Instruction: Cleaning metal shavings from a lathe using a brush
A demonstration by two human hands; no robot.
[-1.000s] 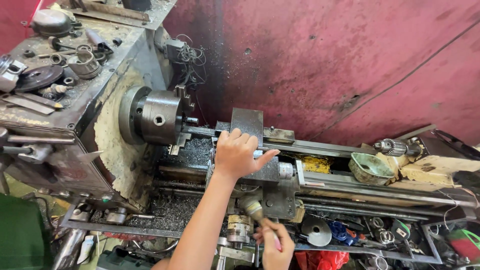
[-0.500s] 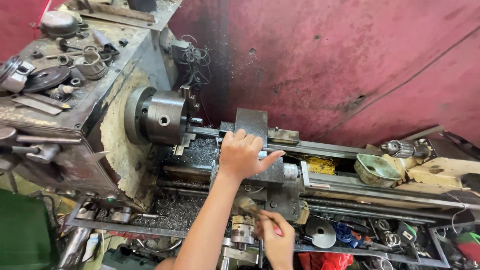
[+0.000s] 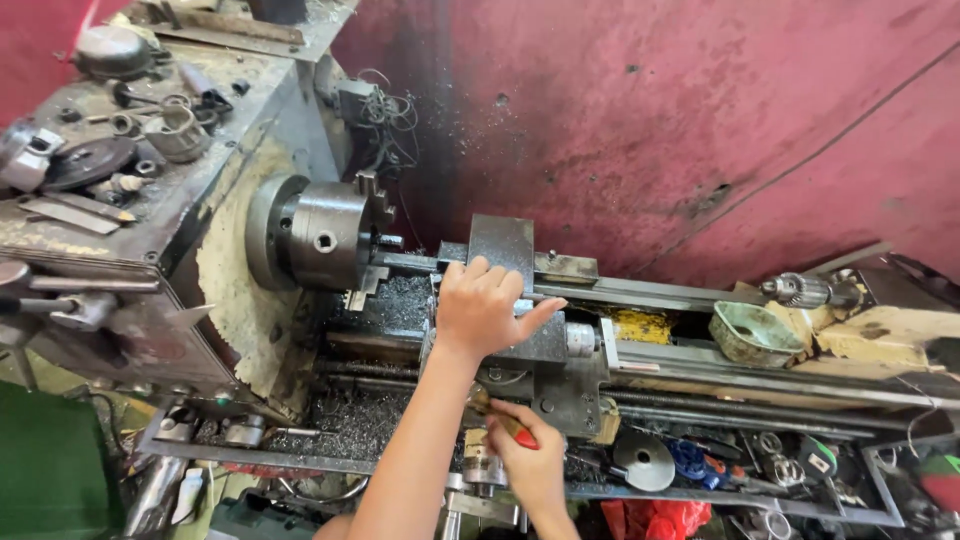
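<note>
A worn metal lathe fills the head view, with its round chuck (image 3: 325,235) at the left and the carriage (image 3: 545,350) in the middle. My left hand (image 3: 483,307) lies on top of the carriage, fingers curled over the tool post area, thumb out to the right. Lower down, my right hand (image 3: 530,455) grips a tool with a red handle (image 3: 518,433), held against the front of the carriage near a small handwheel (image 3: 487,466). Metal chips (image 3: 345,425) cover the bed below the chuck.
The headstock top (image 3: 110,150) holds loose gears, rings and tools. A drill chuck (image 3: 800,290) and a green tray (image 3: 752,332) lie at the right. The front tray (image 3: 770,470) holds discs, rings and small tools. A dark red wall (image 3: 650,120) stands behind.
The view has shifted a little nearer to the lathe. My left hand stays on the carriage. My right hand has risen from the tray toward the carriage front, still holding the red-handled tool.
</note>
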